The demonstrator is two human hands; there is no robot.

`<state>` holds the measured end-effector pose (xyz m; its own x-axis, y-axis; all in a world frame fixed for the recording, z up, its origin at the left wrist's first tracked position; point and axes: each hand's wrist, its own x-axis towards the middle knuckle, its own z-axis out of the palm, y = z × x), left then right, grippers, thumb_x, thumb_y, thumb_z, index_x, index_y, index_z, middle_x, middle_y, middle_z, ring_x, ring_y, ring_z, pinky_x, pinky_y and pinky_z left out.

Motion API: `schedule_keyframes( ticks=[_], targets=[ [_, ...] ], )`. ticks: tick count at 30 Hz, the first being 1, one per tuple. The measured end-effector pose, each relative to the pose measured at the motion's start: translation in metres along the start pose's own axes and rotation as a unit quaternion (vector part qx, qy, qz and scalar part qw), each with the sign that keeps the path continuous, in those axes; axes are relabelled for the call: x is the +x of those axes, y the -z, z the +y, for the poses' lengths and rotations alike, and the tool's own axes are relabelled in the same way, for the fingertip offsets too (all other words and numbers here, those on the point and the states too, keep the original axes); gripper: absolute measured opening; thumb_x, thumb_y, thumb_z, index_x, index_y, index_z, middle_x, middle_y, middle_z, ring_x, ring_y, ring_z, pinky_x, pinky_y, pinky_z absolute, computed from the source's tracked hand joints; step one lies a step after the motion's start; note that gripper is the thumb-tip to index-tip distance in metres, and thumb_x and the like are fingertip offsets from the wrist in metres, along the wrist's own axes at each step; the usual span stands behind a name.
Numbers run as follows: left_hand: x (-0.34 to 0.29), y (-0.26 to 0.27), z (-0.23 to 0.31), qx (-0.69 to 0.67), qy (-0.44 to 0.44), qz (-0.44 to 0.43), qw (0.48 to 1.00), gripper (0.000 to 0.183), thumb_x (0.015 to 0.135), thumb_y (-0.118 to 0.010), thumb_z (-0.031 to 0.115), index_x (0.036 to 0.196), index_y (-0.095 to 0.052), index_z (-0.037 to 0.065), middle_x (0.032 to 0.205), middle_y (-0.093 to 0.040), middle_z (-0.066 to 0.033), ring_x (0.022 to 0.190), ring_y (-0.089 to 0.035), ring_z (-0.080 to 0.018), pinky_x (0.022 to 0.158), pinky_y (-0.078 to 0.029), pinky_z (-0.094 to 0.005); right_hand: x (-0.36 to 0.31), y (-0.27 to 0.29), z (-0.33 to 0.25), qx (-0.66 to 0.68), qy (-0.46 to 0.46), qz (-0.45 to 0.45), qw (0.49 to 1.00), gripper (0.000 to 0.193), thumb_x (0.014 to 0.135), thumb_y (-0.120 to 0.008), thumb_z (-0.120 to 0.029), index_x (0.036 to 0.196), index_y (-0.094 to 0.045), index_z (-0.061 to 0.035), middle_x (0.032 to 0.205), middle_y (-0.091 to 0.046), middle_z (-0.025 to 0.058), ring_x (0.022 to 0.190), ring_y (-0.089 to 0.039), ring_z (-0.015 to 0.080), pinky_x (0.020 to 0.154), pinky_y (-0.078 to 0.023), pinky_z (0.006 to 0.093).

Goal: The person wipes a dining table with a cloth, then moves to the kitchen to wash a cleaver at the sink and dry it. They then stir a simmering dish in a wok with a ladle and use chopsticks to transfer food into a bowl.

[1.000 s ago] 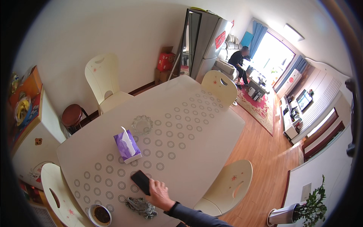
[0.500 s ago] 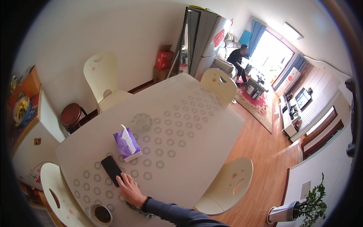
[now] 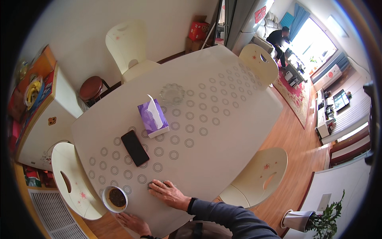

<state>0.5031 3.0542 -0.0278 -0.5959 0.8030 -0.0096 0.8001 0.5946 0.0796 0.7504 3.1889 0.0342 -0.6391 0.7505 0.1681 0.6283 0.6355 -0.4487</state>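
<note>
My right hand (image 3: 170,195) lies palm down over a small clear glass dish (image 3: 150,185) at the near part of the table, its fingers closed over the rim; most of the dish is hidden beneath it. At the table's near edge my left hand (image 3: 134,224) has its fingers stretched out, holding nothing, just below a white bowl (image 3: 106,198) of dark brown contents. A black smartphone (image 3: 135,148) lies flat beyond my right hand. Past the phone stand a purple tissue box (image 3: 153,119) with a tissue sticking out and a scalloped glass plate (image 3: 172,94).
Cream chairs (image 3: 75,183) surround the pale, ring-patterned table (image 3: 215,159). A brown stool (image 3: 91,87) and a white cabinet (image 3: 51,115) stand at left. A potted plant (image 3: 297,220) is at lower right. Far off, a person (image 3: 277,40) in dark clothes sits on a sofa.
My right hand has left the phone and come back toward me onto the glass dish. My left hand has entered near the bowl. The whole view has shifted.
</note>
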Motion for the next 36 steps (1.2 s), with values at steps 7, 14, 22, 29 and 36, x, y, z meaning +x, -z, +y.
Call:
schedule_keyframes(
  ticks=[7, 14, 22, 29, 36],
  targets=[
    [0.002, -0.003, -0.002, 0.008, 0.006, 0.011, 1.000, 0.057, 0.114, -0.036, 0.020, 0.165, -0.029, -0.003, 0.175, -0.023, -0.0251, 0.162, -0.022, -0.0438, 0.125, -0.029, -0.0583, 0.015, 0.020, 0.097, -0.075, -0.078, 0.057, 0.992, 0.058, 0.093, -0.061, -0.005, 0.151, -0.055, -0.0090, 0.164, -0.046, 0.0114, 0.156, -0.038, 0.0321, 0.114, -0.041, 0.0482],
    [-0.001, 0.002, -0.004, 0.024, 0.013, 0.000, 1.000, 0.055, 0.115, -0.033, 0.019, 0.165, -0.029, -0.004, 0.175, -0.022, -0.0267, 0.163, -0.021, -0.0441, 0.129, -0.025, -0.0568, 0.015, 0.066, 0.192, -0.127, -0.237, 0.081, 0.960, 0.065, 0.092, -0.061, -0.002, 0.156, -0.051, -0.0129, 0.166, -0.045, 0.0093, 0.156, -0.038, 0.0341, 0.115, -0.040, 0.0555],
    [-0.001, 0.005, -0.003, 0.039, 0.030, 0.003, 0.999, 0.054, 0.116, -0.033, 0.020, 0.166, -0.029, -0.002, 0.175, -0.022, -0.0276, 0.163, -0.022, -0.0435, 0.131, -0.022, -0.0544, -0.080, 0.136, 0.346, -0.224, -0.424, 0.128, 0.868, 0.054, 0.098, -0.060, -0.014, 0.152, -0.053, -0.0111, 0.158, -0.052, 0.0129, 0.147, -0.047, 0.0375, 0.112, -0.047, 0.0552],
    [-0.006, 0.003, -0.009, -0.023, -0.002, 0.032, 0.999, 0.055, 0.114, -0.036, 0.017, 0.164, -0.031, -0.005, 0.173, -0.024, -0.0311, 0.162, -0.024, -0.0457, 0.129, -0.024, -0.0577, -0.225, 0.171, 0.385, -0.194, -0.658, 0.162, 0.709, 0.058, 0.103, -0.057, -0.023, 0.159, -0.046, -0.0098, 0.167, -0.043, 0.0149, 0.154, -0.039, 0.0358, 0.126, -0.035, 0.0510],
    [-0.005, -0.003, -0.009, -0.056, -0.043, 0.078, 0.994, 0.054, 0.108, -0.044, 0.008, 0.159, -0.034, -0.009, 0.168, -0.027, -0.0390, 0.157, -0.027, -0.0536, 0.127, -0.026, -0.0598, -0.186, 0.126, 0.329, -0.229, -0.668, 0.143, 0.693, 0.058, 0.103, -0.060, -0.023, 0.158, -0.048, -0.0083, 0.166, -0.042, 0.0167, 0.153, -0.039, 0.0376, 0.127, -0.033, 0.0504]
  ],
)
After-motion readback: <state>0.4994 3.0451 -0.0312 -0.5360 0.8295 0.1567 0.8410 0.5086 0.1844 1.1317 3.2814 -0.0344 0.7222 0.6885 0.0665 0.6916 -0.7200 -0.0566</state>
